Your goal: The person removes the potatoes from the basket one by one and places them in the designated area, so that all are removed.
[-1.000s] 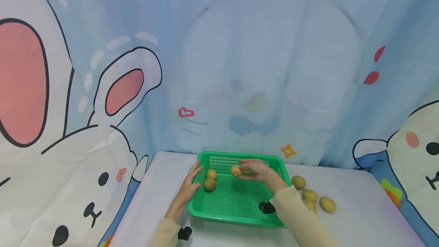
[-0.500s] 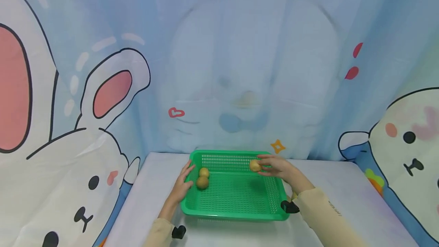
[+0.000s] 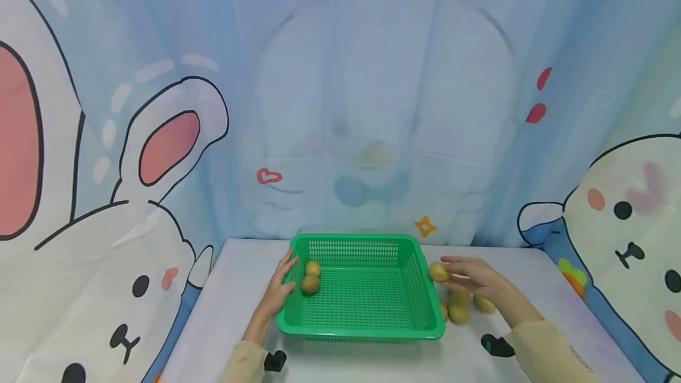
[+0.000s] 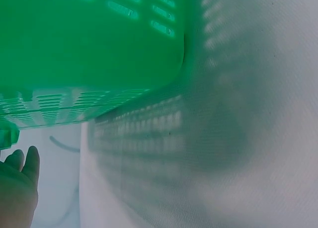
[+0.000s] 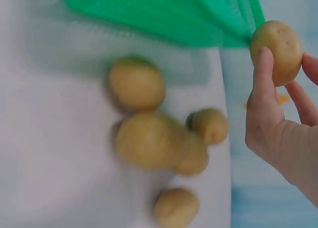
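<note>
Pinched between the fingertips and thumb of my right hand (image 3: 476, 276) is a yellow-brown potato (image 5: 279, 51), raised beside the right rim of the green plastic basket (image 3: 367, 334). Below that hand several other potatoes (image 5: 149, 141) lie on the table, close to the basket's right side. My left hand (image 3: 276, 291) rests at the basket's left rim with its fingers extended; in the left wrist view its fingertips (image 4: 31, 163) show just below the green wall. Inside the basket, by the left wall, sit a smaller potato (image 3: 313, 268) and a browner one (image 3: 310, 284).
A white cloth covers the table (image 3: 223, 294). Behind it hangs a blue curtain (image 3: 372, 75) printed with cartoon rabbits. The basket's shadow (image 4: 198, 133) falls on the cloth in the left wrist view.
My right hand has carried the potato rightward, from over the basket to just outside its right rim. The left hand stays at the left rim. The head view has shifted slightly.
</note>
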Available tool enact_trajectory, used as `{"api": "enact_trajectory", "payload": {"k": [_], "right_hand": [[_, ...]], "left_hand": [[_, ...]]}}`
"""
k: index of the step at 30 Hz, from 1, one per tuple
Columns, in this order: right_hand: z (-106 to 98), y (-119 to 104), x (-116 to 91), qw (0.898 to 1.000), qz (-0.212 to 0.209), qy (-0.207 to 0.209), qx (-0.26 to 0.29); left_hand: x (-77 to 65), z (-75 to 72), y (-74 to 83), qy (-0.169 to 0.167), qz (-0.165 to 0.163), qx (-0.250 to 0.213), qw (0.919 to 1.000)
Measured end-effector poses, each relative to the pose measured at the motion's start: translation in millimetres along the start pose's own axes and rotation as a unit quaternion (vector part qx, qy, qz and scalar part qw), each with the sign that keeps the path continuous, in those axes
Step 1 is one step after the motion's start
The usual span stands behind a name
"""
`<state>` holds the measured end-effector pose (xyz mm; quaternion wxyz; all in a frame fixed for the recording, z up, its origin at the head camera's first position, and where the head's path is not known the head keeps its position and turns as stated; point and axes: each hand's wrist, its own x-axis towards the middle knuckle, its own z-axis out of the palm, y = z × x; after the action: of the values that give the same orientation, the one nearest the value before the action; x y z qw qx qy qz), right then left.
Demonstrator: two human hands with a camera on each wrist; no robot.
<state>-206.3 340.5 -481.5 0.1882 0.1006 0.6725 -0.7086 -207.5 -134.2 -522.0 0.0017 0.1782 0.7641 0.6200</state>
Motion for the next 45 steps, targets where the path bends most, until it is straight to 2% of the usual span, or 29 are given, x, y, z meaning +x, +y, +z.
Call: {"api": "enact_trajectory", "payload": {"k": [6,12,15,19,23,26,30,37,41,45], "right_hand": [[-31,23,-16,0.999,0.024,0.024,0.022],[-49,42,-28,0.995,0.055,0.062,0.053],[-55,51,-32,0.994,0.065,0.064,0.054],[-61,62,-38,0.994,0.064,0.068,0.063],[-64,71,-42,0.993,0.060,0.050,0.088],[-66,78,-42,0.991,0.065,0.055,0.098],[-72,88,-39,0.988,0.079,0.088,0.095],[-73,100,-43,0.989,0.077,0.094,0.086],[-71,97,-42,0.989,0.073,0.101,0.076],[-71,91,-40,0.987,0.092,0.117,0.055]], "left_hand": [[-0.2,-0.9,1.9,0.001,-0.006,0.008,0.9999],[-1.6,-1.6,2.2,0.001,-0.009,0.010,0.9999],[-1.6,-2.2,0.8,0.002,-0.008,0.005,1.0000],[-1.9,-2.8,0.0,0.002,-0.005,0.006,1.0000],[-3.0,-3.0,0.7,0.002,-0.009,0.009,0.9999],[-2.8,-2.6,1.0,0.002,-0.010,0.006,0.9999],[-1.3,-1.5,0.4,0.005,-0.007,0.004,1.0000],[0.3,0.3,0.3,0.004,-0.007,0.016,0.9998],[4.9,1.7,-13.2,0.016,-0.002,0.014,0.9998],[9.3,2.7,-32.8,0.028,0.002,0.013,0.9995]]}}
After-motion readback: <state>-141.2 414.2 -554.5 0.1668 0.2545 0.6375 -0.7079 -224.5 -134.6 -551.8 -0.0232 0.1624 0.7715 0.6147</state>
